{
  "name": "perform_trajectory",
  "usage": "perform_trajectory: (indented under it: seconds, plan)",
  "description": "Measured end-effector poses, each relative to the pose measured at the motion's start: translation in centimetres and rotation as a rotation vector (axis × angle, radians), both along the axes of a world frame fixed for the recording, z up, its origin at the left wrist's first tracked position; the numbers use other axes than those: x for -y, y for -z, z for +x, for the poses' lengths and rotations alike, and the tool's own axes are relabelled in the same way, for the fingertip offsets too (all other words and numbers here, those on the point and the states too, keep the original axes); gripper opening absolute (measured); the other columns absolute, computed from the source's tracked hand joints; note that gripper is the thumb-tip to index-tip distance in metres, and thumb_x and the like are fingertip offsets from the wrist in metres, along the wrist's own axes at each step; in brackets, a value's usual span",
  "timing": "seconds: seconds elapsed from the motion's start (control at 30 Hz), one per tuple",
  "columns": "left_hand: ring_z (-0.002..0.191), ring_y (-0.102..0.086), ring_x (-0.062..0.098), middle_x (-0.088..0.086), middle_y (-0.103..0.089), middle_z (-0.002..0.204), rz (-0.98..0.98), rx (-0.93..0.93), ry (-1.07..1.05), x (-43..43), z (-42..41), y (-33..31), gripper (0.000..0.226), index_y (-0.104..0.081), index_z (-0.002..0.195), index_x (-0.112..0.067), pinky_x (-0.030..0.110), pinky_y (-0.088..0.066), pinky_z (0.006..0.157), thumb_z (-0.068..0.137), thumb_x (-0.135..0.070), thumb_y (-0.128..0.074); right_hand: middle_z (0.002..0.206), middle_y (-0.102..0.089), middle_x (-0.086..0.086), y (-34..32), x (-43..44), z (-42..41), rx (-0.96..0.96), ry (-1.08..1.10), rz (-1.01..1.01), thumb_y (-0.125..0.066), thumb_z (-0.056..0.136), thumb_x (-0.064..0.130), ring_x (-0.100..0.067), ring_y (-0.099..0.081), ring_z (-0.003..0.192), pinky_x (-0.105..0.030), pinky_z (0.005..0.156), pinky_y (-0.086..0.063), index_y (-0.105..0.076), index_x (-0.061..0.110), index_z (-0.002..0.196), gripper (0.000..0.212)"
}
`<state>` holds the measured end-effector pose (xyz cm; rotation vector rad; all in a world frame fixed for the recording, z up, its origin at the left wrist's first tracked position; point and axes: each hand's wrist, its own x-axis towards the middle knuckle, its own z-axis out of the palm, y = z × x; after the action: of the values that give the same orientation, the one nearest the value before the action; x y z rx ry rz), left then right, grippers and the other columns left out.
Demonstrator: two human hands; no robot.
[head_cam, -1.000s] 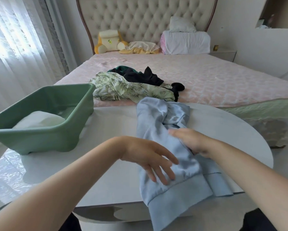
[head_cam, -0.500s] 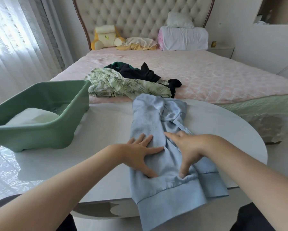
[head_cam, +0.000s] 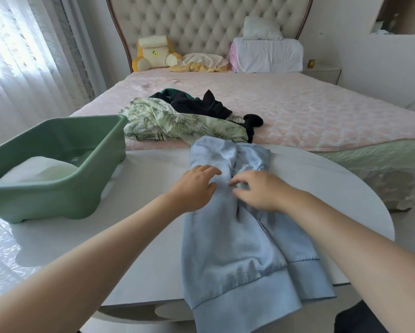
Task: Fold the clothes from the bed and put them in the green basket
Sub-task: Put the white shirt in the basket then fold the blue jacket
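Note:
A light blue sweatshirt (head_cam: 237,251) lies lengthwise on the white table (head_cam: 141,236), its hem hanging over the near edge. My left hand (head_cam: 197,186) rests flat on its upper left part. My right hand (head_cam: 257,189) lies beside it on the cloth, fingers slightly bent over the middle crease. The green basket (head_cam: 65,188) stands at the table's left and holds a folded white garment (head_cam: 36,169). On the bed (head_cam: 297,111) lie a leaf-print green garment (head_cam: 177,123) and dark clothes (head_cam: 197,104).
Pillows and a yellow cushion (head_cam: 153,54) sit against the tufted headboard. A curtain hangs at the left. A nightstand (head_cam: 324,73) stands right of the bed. The table's far edge meets the bed's foot.
Both hands have slid up the sweatshirt away from me, from near its hem toward its upper middle, smoothing the cloth.

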<state>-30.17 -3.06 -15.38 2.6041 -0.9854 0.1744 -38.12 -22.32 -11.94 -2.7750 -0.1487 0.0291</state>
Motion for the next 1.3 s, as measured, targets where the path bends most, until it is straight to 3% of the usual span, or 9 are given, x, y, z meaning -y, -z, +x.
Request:
perform_trajectory:
  seconds: [0.13, 0.33, 0.53, 0.6, 0.77, 0.93, 1.13, 1.23, 1.3]
  plan:
    - [0.142, -0.032, 0.027, 0.004, -0.039, 0.155, 0.089, -0.006, -0.028, 2.4, 2.9, -0.2, 0.045, -0.042, 0.146, -0.017, 0.042, -0.028, 0.115, 0.102, -0.025, -0.041, 0.139, -0.059, 0.002, -0.1, 3.6, 3.5, 0.134, 0.157, 0.016, -0.044, 0.102, 0.023, -0.023, -0.056, 0.123, -0.037, 0.099, -0.046, -0.062, 0.027, 0.13, 0.034]
    - [0.149, -0.015, 0.022, 0.001, -0.027, 0.16, 0.3, 0.014, -0.062, 5.3, 6.3, 0.9, 0.051, -0.03, 0.153, -0.033, 0.044, -0.01, 0.119, 0.105, -0.047, -0.026, 0.148, -0.053, -0.001, 2.7, 7.1, 7.8, 0.038, 0.127, -0.223, -0.039, 0.103, 0.014, -0.026, -0.048, 0.134, -0.039, 0.108, -0.037, -0.05, 0.025, 0.143, 0.044]
    - [0.15, -0.013, 0.023, -0.001, -0.02, 0.164, 0.408, -0.065, -0.149, 6.5, 8.8, 2.4, 0.066, -0.018, 0.152, -0.051, 0.046, -0.012, 0.118, 0.092, -0.075, -0.022, 0.111, -0.073, 0.001, 4.2, 8.8, 10.7, 0.177, 0.241, 0.177, -0.056, 0.099, 0.013, -0.01, -0.062, 0.088, -0.021, 0.077, -0.044, -0.075, 0.02, 0.11, 0.023]
    - [0.147, -0.02, 0.024, -0.001, -0.025, 0.161, 0.379, -0.033, -0.166, 6.8, 9.3, 2.2, 0.062, -0.024, 0.15, -0.053, 0.046, -0.017, 0.114, 0.092, -0.074, -0.019, 0.122, -0.066, -0.003, 4.3, 9.0, 11.4, 0.232, 0.353, 0.269, -0.06, 0.098, 0.018, -0.014, -0.059, 0.097, -0.022, 0.084, -0.04, -0.069, 0.016, 0.118, 0.023]
    - [0.152, -0.004, 0.024, -0.004, -0.009, 0.166, 0.347, -0.072, -0.187, 7.0, 10.0, 2.8, 0.065, -0.011, 0.155, -0.048, 0.054, -0.008, 0.119, 0.094, -0.071, -0.014, 0.131, -0.056, -0.014, 4.3, 8.2, 11.8, -0.049, 0.639, -0.127, -0.053, 0.088, 0.062, -0.033, -0.058, 0.117, -0.036, 0.087, -0.046, -0.057, 0.01, 0.129, 0.066]
    - [0.153, 0.0, 0.025, -0.004, -0.007, 0.166, 0.413, -0.121, -0.181, 7.1, 10.1, 2.7, 0.071, -0.01, 0.155, -0.046, 0.057, -0.003, 0.119, 0.091, -0.077, -0.014, 0.13, -0.061, -0.009, 4.1, 7.2, 12.6, -0.129, 0.663, -0.014, -0.061, 0.085, 0.051, -0.029, -0.061, 0.114, -0.03, 0.079, -0.043, -0.053, 0.01, 0.134, 0.064]
    - [0.148, -0.016, 0.019, -0.004, -0.032, 0.157, 0.05, -0.094, -0.207, 6.6, 9.6, 2.2, 0.05, -0.042, 0.143, -0.043, 0.052, -0.004, 0.119, 0.099, -0.06, -0.025, 0.083, -0.059, 0.0, 3.6, 6.4, 12.9, 0.124, 0.583, 0.323, -0.059, 0.087, 0.027, -0.026, -0.057, 0.083, -0.028, 0.056, -0.034, -0.054, 0.018, 0.079, 0.013]
    - [0.139, -0.027, 0.022, -0.003, -0.043, 0.146, -0.101, -0.02, -0.314, 5.8, 9.7, 1.8, 0.044, -0.051, 0.137, -0.041, 0.046, -0.018, 0.114, 0.099, -0.048, -0.03, 0.068, -0.043, 0.007, 2.5, 4.6, 13.4, 0.34, 0.57, 0.424, -0.058, 0.085, 0.011, -0.02, -0.043, 0.07, -0.024, 0.05, -0.028, -0.036, 0.023, 0.067, 0.031]
    - [0.132, -0.036, 0.026, 0.002, -0.049, 0.139, -0.25, -0.183, -0.321, 4.9, 9.9, 1.3, 0.043, -0.052, 0.136, -0.032, 0.045, -0.029, 0.111, 0.101, -0.042, -0.03, 0.066, -0.045, 0.007, 1.6, 2.5, 13.8, 0.465, 0.493, 0.469, -0.055, 0.081, 0.0, -0.019, -0.043, 0.068, -0.02, 0.05, -0.029, -0.037, 0.023, 0.065, 0.033]
